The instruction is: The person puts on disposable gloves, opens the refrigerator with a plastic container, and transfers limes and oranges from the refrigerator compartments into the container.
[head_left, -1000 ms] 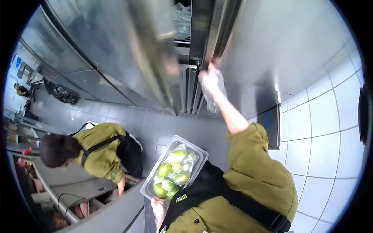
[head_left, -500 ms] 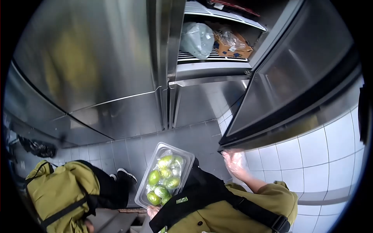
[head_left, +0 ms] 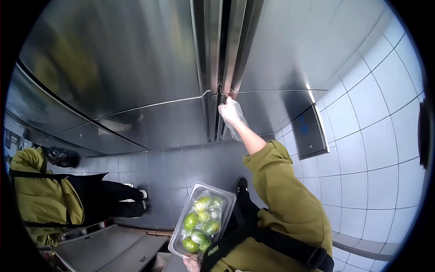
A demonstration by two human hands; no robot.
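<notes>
My left hand [head_left: 192,263], in a clear plastic glove, grips the lower edge of a clear plastic tray [head_left: 230,199]. Several green round fruits [head_left: 190,221], some wrapped in clear film, lie in the tray. My right hand [head_left: 231,112], in a loose clear glove, is closed at the bottom edge of the upper right door [head_left: 290,45] of a steel cabinet. That door is shut, beside the upper left door [head_left: 136,50].
At the left a co-worker [head_left: 45,190] in a green top and dark trousers stands by a grey counter [head_left: 104,249]. Near the steel cabinets is a black bag [head_left: 61,156]. A white tiled wall [head_left: 362,136] rises at the right.
The right cabinet door swung from open to shut, hiding the shelves with the bag and box. My right hand moved up and left with it. The co-worker has shifted upright at the left.
</notes>
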